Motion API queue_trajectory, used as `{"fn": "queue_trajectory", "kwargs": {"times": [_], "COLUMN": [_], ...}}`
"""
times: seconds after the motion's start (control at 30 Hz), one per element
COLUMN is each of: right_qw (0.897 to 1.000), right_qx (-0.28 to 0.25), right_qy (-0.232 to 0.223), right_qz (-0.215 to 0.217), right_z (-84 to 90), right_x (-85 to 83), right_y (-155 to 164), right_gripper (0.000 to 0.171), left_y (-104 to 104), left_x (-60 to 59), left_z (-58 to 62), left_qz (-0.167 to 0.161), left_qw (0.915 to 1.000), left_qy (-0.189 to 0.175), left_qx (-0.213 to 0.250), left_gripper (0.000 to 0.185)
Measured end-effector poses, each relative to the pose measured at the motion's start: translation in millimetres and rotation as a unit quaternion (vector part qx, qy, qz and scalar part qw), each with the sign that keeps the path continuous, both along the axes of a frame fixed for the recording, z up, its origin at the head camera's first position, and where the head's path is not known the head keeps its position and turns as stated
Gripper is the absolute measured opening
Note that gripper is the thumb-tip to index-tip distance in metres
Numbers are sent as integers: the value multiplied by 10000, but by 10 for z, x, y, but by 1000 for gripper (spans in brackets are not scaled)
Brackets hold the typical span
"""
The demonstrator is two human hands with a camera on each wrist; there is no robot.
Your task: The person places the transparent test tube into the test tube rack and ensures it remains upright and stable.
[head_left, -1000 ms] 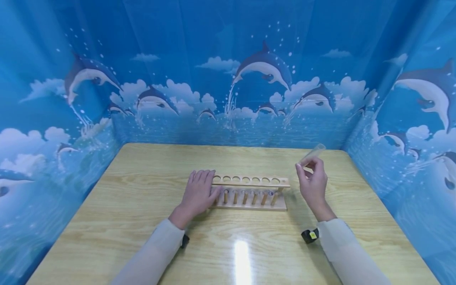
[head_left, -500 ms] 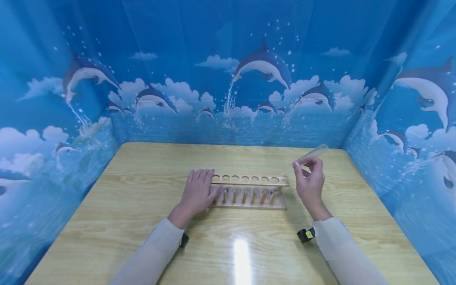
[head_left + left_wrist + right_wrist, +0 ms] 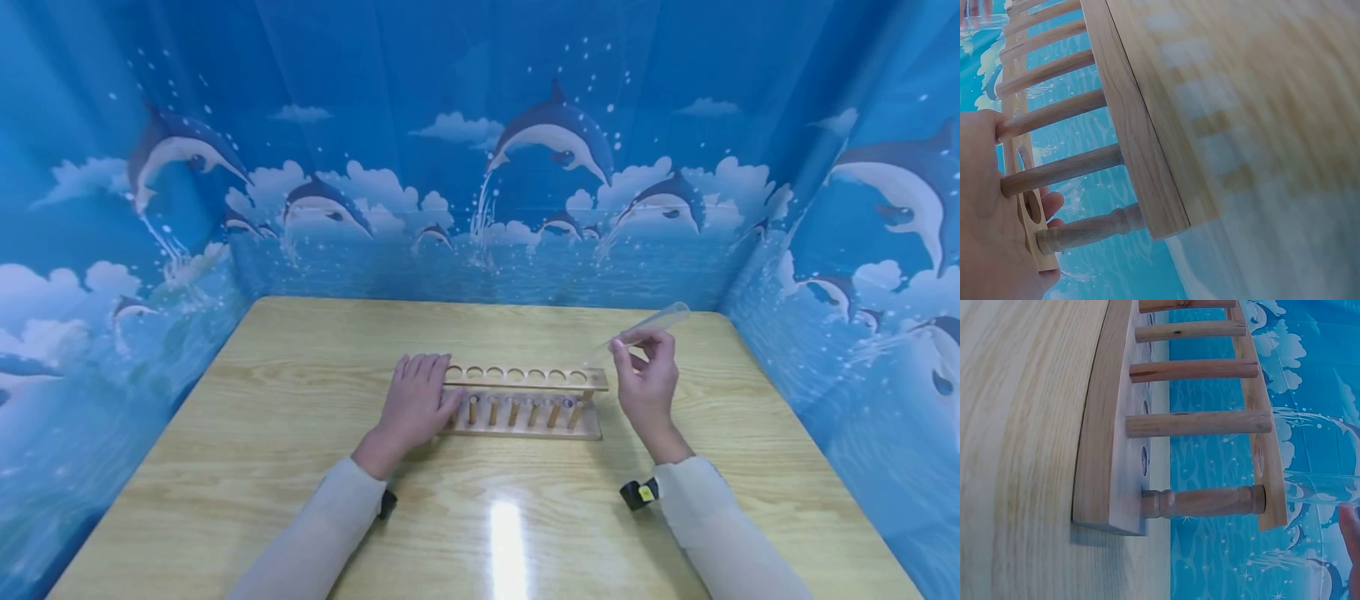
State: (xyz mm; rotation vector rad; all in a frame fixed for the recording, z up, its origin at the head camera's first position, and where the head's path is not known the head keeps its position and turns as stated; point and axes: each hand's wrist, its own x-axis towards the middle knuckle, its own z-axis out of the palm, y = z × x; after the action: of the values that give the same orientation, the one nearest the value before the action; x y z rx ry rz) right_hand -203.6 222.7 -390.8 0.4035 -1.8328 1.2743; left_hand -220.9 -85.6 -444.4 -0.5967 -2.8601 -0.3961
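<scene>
A wooden test tube rack (image 3: 525, 432) stands on the table, with a row of round holes in its top bar and upright pegs along its base. My left hand (image 3: 412, 402) grips the left end of the top bar; in the left wrist view, fingertips (image 3: 1054, 204) show on the far side. Beyond the rack's right end, my right hand (image 3: 649, 390) pinches a clear test tube (image 3: 666, 317) between thumb and fingers. The tube slants, its wide end up to the right and its lower end over the right end of the rack. Part of the same tube (image 3: 1319, 487) appears beside the top bar in the right wrist view.
The light wood table (image 3: 300, 500) reaches back to a blue curtain (image 3: 375, 100) printed with dolphins, which also closes both sides. A bright reflection lies on the table in front of the rack.
My right hand has moved slightly left toward the rack, and the test tube has tipped to a flatter slant, with its lower end now showing near the top bar. The left hand keeps its hold.
</scene>
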Motion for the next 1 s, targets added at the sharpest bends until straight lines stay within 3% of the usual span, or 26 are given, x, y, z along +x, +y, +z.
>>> {"fn": "queue_trajectory", "kwargs": {"times": [0.17, 0.47, 0.73, 1.0], "right_qw": [9999, 9993, 9990, 9989], "right_qx": [-81, -56, 89, 249], "right_qy": [67, 253, 342, 360], "right_qz": [94, 270, 283, 138], "right_z": [-8, -208, 39, 50], "right_x": [-3, -168, 19, 22], "right_y": [-15, 69, -100, -156], "right_gripper": [25, 28, 24, 24], "left_y": [-5, -7, 0, 5], "left_x": [-7, -14, -4, 13], "left_z": [4, 1, -1, 3], "left_qz": [-39, -10, -10, 20], "left_qw": [10000, 9999, 10000, 9999], "left_qy": [36, 80, 84, 112], "left_qx": [-58, -73, 26, 65], "left_gripper": [65, 65, 63, 62]}}
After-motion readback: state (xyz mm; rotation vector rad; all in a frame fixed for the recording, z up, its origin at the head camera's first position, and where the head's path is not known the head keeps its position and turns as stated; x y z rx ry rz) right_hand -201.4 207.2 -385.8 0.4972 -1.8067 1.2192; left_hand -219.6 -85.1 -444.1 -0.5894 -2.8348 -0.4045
